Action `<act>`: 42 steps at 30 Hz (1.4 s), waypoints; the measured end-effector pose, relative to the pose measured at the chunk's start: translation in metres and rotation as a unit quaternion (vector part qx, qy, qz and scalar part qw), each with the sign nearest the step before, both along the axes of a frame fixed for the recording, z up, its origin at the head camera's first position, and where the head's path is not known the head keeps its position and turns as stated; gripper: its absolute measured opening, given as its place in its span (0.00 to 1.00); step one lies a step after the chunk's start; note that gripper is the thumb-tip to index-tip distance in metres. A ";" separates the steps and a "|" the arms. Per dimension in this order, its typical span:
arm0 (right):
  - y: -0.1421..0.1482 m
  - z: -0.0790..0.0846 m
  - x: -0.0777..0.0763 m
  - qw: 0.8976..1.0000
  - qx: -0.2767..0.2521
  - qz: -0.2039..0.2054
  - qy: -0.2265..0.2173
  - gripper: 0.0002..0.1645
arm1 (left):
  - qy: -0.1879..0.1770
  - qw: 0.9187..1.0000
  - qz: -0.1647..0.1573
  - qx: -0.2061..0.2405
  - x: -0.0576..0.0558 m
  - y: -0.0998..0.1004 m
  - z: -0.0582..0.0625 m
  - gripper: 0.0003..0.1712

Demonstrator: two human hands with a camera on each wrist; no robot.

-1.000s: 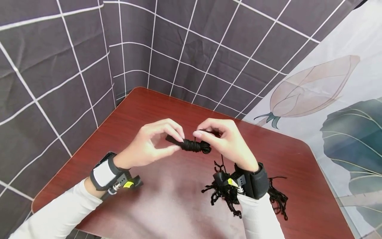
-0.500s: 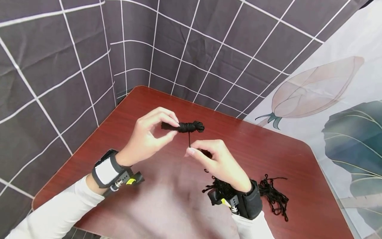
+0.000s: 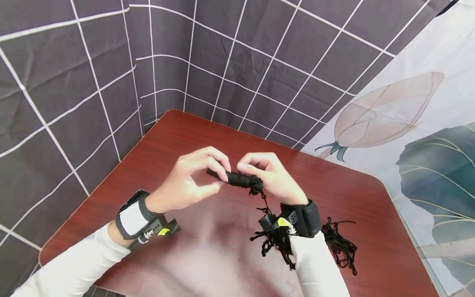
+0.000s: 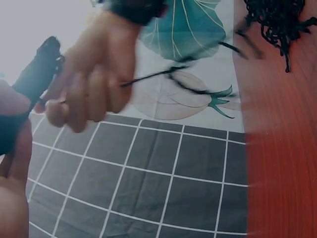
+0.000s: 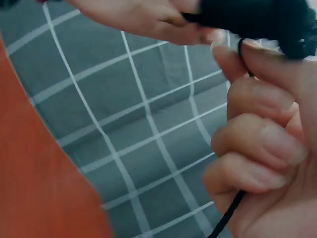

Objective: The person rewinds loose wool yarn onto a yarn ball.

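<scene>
My left hand [image 3: 189, 181] pinches one end of a wound bundle of black cord [image 3: 239, 180] between thumb and fingers, above the table. Tight turns circle the bundle's middle, and its right end is a looped knob. Just right of it, my right hand [image 3: 276, 179] grips a single strand of the cord. In the right wrist view that strand [image 5: 227, 218] runs through the curled fingers, up to the thumb and index finger beside the bundle [image 5: 247, 20]. The left wrist view shows the right hand [image 4: 96, 74] blurred, with cord trailing behind it.
A loose tangle of black cord [image 3: 276, 243] lies under my right wrist, partly hidden. Another black heap [image 3: 339, 245] lies to its right on the reddish-brown table [image 3: 208, 132]. Grey gridded cloth [image 3: 252, 62] and a printed white cloth [image 3: 378, 115] stand behind the table.
My right hand dropped below the bundle with the strand pulled taut, then rose again beside the bundle's right end. My left hand moved up with the bundle and came back down.
</scene>
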State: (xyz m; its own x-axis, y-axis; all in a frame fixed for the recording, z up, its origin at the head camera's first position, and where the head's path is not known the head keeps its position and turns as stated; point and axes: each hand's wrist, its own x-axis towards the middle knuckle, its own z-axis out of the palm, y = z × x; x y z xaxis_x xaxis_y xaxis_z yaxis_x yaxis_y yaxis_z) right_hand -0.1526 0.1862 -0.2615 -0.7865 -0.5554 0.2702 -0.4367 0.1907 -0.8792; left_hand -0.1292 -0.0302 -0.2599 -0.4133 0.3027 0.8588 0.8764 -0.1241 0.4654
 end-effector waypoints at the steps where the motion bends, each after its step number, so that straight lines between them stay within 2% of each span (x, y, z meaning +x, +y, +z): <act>1: 0.000 -0.008 0.000 0.999 -0.022 0.007 -0.027 0.06 | -0.001 1.000 0.008 0.008 0.000 0.001 0.000 0.12; 4: -0.001 -0.026 0.010 0.994 -0.065 0.008 -0.090 0.08 | -0.014 0.999 0.036 0.033 -0.002 0.002 -0.002 0.12; 6: -0.002 -0.030 0.019 0.996 -0.038 -0.017 -0.074 0.11 | -0.021 0.997 0.062 0.040 -0.004 0.002 -0.004 0.12; 7: -0.003 -0.028 0.024 0.998 -0.013 -0.028 -0.049 0.12 | -0.024 0.996 0.073 0.039 -0.005 0.002 -0.004 0.11; 9: -0.006 -0.019 0.033 0.996 0.062 -0.049 0.037 0.11 | -0.026 0.995 0.095 0.028 -0.007 0.001 -0.006 0.11; 11: -0.011 -0.004 0.040 0.979 0.130 -0.070 0.142 0.08 | -0.023 0.993 0.113 0.010 -0.007 0.000 -0.008 0.11; 12: -0.014 0.004 0.042 0.969 0.149 -0.072 0.180 0.08 | -0.022 0.993 0.116 0.002 -0.007 -0.001 -0.009 0.12; 14: -0.019 0.025 0.044 0.957 0.166 -0.077 0.225 0.07 | -0.016 0.994 0.107 -0.009 -0.006 -0.002 -0.009 0.12; 15: -0.022 0.034 0.044 0.956 0.167 -0.077 0.231 0.06 | -0.011 0.995 0.098 -0.012 -0.005 -0.003 -0.009 0.13; 16: -0.023 0.043 0.043 0.957 0.164 -0.077 0.227 0.05 | -0.006 0.996 0.085 -0.012 -0.004 -0.003 -0.009 0.13; 18: -0.025 0.054 0.038 0.967 0.151 -0.072 0.192 0.04 | 0.004 0.998 0.055 -0.007 -0.002 -0.003 -0.008 0.13; 21: -0.023 0.051 0.026 0.987 0.110 -0.051 0.104 0.04 | 0.017 1.000 0.021 0.008 0.001 -0.003 -0.006 0.13; 23: -0.018 0.037 0.018 0.996 0.068 -0.033 0.040 0.06 | 0.020 0.999 0.019 0.020 0.001 -0.002 -0.004 0.13; 25: -0.014 0.016 0.012 1.000 0.012 -0.012 -0.011 0.07 | 0.018 0.999 0.034 0.032 0.001 -0.002 -0.002 0.12; 27: -0.010 -0.005 0.011 0.999 -0.024 0.000 -0.043 0.09 | 0.012 0.997 0.058 0.042 0.000 -0.002 0.000 0.12; 29: -0.007 -0.022 0.014 0.998 -0.030 -0.001 -0.052 0.12 | 0.002 0.995 0.085 0.050 -0.002 -0.003 -0.001 0.11; 30: -0.007 -0.027 0.018 0.999 -0.019 -0.005 -0.045 0.13 | -0.001 0.994 0.100 0.051 -0.003 -0.003 -0.001 0.11; 32: -0.008 -0.029 0.026 0.999 0.028 -0.017 -0.002 0.13 | -0.007 0.991 0.127 0.048 -0.005 -0.003 -0.002 0.10; 34: -0.012 -0.019 0.036 0.995 0.077 -0.025 0.065 0.11 | -0.014 0.988 0.149 0.040 -0.006 -0.003 -0.003 0.11; 36: -0.016 -0.005 0.043 0.983 0.116 -0.034 0.138 0.10 | -0.019 0.987 0.159 0.027 -0.007 -0.003 -0.005 0.11; 39: -0.020 0.018 0.044 0.966 0.143 -0.054 0.209 0.09 | -0.026 0.991 0.133 0.012 -0.006 -0.002 -0.008 0.13; 42: -0.018 0.032 0.034 0.969 0.129 -0.062 0.200 0.09 | -0.023 0.997 0.077 0.007 -0.004 -0.001 -0.011 0.14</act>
State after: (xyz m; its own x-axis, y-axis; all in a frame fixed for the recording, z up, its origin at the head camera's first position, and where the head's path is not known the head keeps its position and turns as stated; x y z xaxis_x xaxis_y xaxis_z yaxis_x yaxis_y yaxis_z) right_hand -0.1185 0.1681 -0.2297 -0.7128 -0.5522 0.4324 -0.6923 0.4551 -0.5601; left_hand -0.1330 -0.0308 -0.2709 -0.4924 0.2214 0.8417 0.8635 0.0033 0.5043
